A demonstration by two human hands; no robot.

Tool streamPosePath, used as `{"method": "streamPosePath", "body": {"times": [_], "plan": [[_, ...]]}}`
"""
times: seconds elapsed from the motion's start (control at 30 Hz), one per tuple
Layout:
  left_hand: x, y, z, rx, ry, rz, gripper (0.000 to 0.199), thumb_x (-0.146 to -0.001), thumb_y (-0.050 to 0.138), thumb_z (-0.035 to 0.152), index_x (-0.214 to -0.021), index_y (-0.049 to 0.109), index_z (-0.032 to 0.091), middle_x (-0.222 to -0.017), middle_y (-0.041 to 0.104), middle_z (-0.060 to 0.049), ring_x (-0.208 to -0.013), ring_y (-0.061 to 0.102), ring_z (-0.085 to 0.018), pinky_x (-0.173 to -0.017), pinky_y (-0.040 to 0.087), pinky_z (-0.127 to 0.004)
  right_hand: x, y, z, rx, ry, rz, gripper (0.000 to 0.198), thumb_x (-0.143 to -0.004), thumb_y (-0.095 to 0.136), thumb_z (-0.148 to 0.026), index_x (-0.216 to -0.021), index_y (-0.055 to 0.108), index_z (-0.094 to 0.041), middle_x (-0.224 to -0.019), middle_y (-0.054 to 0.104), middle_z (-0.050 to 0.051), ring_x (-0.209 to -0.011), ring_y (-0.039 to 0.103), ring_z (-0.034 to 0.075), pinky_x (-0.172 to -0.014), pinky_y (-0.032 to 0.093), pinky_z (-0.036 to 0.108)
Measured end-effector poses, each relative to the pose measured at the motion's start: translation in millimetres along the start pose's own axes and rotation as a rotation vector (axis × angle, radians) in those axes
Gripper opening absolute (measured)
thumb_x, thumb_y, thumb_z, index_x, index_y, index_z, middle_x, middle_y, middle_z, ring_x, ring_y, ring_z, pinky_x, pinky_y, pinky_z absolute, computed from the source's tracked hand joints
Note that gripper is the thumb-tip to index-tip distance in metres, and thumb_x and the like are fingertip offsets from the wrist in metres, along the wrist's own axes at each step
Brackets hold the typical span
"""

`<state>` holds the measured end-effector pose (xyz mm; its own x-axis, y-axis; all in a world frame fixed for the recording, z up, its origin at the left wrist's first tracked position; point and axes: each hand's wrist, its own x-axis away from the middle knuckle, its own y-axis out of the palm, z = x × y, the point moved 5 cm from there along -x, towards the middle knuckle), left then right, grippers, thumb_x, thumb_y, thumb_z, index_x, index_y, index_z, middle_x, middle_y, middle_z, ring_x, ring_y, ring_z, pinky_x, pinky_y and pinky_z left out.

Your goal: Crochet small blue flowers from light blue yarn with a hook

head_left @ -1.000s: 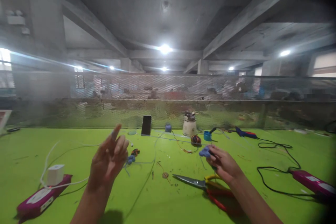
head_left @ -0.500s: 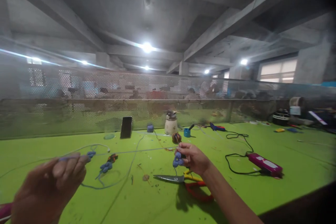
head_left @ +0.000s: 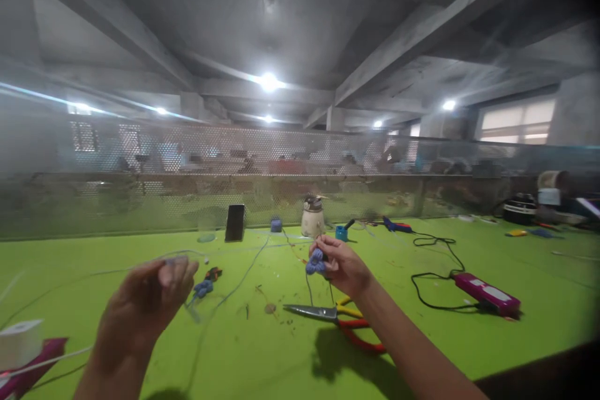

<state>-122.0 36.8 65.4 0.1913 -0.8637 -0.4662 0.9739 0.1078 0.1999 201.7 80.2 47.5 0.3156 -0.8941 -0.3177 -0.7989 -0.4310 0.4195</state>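
Observation:
My right hand (head_left: 344, 262) pinches a small blue knotted yarn piece (head_left: 316, 261), which hangs under its fingertips. A thin upright tip shows above those fingers; its kind is unclear. My left hand (head_left: 157, 290) is raised at the left with its fingers curled closed on blue yarn, blurred at the fingertips. A faint strand stretches between the hands. Below my right hand lie scissors (head_left: 319, 312) with red and yellow handles. Another blue knotted piece (head_left: 203, 289), with a dark and orange bit beside it, rests right of my left hand.
Towards the back stand a phone (head_left: 235, 223), a blue yarn bundle (head_left: 276, 225), a penguin-shaped jar (head_left: 312, 217) and a blue pot (head_left: 341, 234). A magenta power strip (head_left: 487, 294) with a black cord lies right. A white plug (head_left: 21, 342) is at lower left. A perforated screen (head_left: 262, 187) borders the table.
My left hand has moved right and slightly up, nearer my right hand. My right hand has risen slightly with the blue piece. The view has shifted left, bringing the white plug into sight.

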Motion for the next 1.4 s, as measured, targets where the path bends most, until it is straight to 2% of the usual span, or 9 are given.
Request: {"method": "streamPosePath", "body": {"times": [0.1, 0.2, 0.37, 0.53, 0.8, 0.97, 1.13, 1.27, 1.4], "plan": [[-3.8, 20.6, 14.7, 0.302, -0.003, -0.044, 0.021, -0.076, 0.063, 0.048, -0.082, 0.067, 0.028, -0.053, 0.036, 0.004, -0.048, 0.027, -0.011, -0.041, 0.023, -0.020, -2.1, 6.4, 8.8, -0.012, 0.028, -0.001, 0.025, -0.072, 0.084, -0.027, -0.074, 0.064, -0.012, -0.066, 0.062, 0.000, -0.041, 0.041, 0.002, -0.034, 0.026, 0.013], [-17.6, 32.8, -0.4, -0.097, -0.125, -0.117, 0.063, -0.071, 0.071, 0.044, -0.130, 0.055, 0.030, -0.068, 0.062, 0.003, -0.046, 0.036, -0.009, -0.045, 0.028, -0.022, -1.5, 12.4, 16.9, -0.017, 0.048, -0.002, 0.025, -0.072, 0.084, -0.027, -0.074, 0.065, -0.011, -0.067, 0.063, 0.001, -0.042, 0.042, 0.002, -0.035, 0.027, 0.013], [-26.5, 21.6, -32.0, -0.272, -0.239, -0.113, 0.018, -0.062, 0.079, 0.033, -0.068, 0.072, 0.017, -0.044, 0.054, 0.002, -0.047, 0.043, -0.014, -0.049, 0.027, -0.026, -0.5, 18.5, 20.4, -0.029, 0.038, 0.022, 0.026, -0.071, 0.085, -0.029, -0.077, 0.067, -0.012, -0.068, 0.063, 0.000, -0.047, 0.048, 0.004, -0.039, 0.032, 0.014], [-7.9, 33.1, -14.6, -0.057, -0.176, -0.236, 0.042, -0.069, 0.064, 0.052, -0.043, 0.056, 0.020, -0.051, 0.049, -0.002, -0.055, 0.045, -0.016, -0.054, 0.037, -0.030, -0.8, 24.3, 27.3, -0.019, 0.039, 0.028, 0.026, -0.069, 0.086, -0.030, -0.077, 0.069, -0.012, -0.070, 0.065, 0.000, -0.052, 0.053, 0.006, -0.041, 0.035, 0.016], [-15.1, 55.0, -32.0, -0.178, -0.184, -0.287, 0.064, -0.069, 0.069, 0.038, -0.130, 0.056, 0.024, -0.064, 0.061, 0.003, -0.049, 0.040, -0.011, -0.050, 0.030, -0.025, 9.6, 36.2, 37.3, 0.043, 0.090, 0.023, 0.023, -0.066, 0.087, -0.028, -0.073, 0.072, -0.011, -0.063, 0.066, 0.002, -0.052, 0.055, 0.007, -0.041, 0.035, 0.016], [-15.4, 52.3, -52.5, -0.292, -0.289, -0.339, 0.012, -0.065, 0.075, 0.028, -0.064, 0.074, 0.016, -0.045, 0.057, 0.001, -0.048, 0.043, -0.013, -0.047, 0.027, -0.025, 11.3, 29.2, 42.2, 0.047, 0.103, 0.058, 0.023, -0.065, 0.088, -0.029, -0.073, 0.072, -0.013, -0.067, 0.068, 0.002, -0.052, 0.056, 0.007, -0.041, 0.037, 0.017], [-1.4, 67.6, -28.1, -0.012, -0.254, -0.447, 0.039, -0.071, 0.066, 0.043, -0.041, 0.061, 0.019, -0.051, 0.053, -0.003, -0.057, 0.048, -0.014, -0.056, 0.040, -0.028, 10.1, 23.4, 52.7, 0.034, 0.104, 0.093, 0.024, -0.067, 0.087, -0.031, -0.077, 0.073, -0.015, -0.066, 0.066, 0.000, -0.052, 0.055, 0.007, -0.044, 0.041, 0.018], [4.0, 83.6, -19.0, 0.195, -0.223, -0.407, 0.026, -0.079, 0.060, 0.044, -0.092, 0.073, 0.026, -0.058, 0.049, 0.002, -0.055, 0.041, -0.012, -0.052, 0.034, -0.024, 11.9, 26.3, 60.0, 0.024, 0.108, 0.097, 0.023, -0.068, 0.087, -0.032, -0.076, 0.073, -0.015, -0.065, 0.067, 0.000, -0.052, 0.055, 0.007, -0.047, 0.044, 0.020], [4.7, 92.4, -39.3, -0.044, -0.262, -0.358, 0.065, -0.070, 0.073, 0.017, -0.132, 0.056, 0.024, -0.068, 0.060, 0.003, -0.060, 0.048, -0.013, -0.058, 0.035, -0.026, 14.7, 29.8, 63.1, 0.013, 0.116, 0.095, 0.023, -0.070, 0.085, -0.033, -0.077, 0.072, -0.015, -0.065, 0.067, 0.001, -0.054, 0.056, 0.009, -0.050, 0.045, 0.022]]}}
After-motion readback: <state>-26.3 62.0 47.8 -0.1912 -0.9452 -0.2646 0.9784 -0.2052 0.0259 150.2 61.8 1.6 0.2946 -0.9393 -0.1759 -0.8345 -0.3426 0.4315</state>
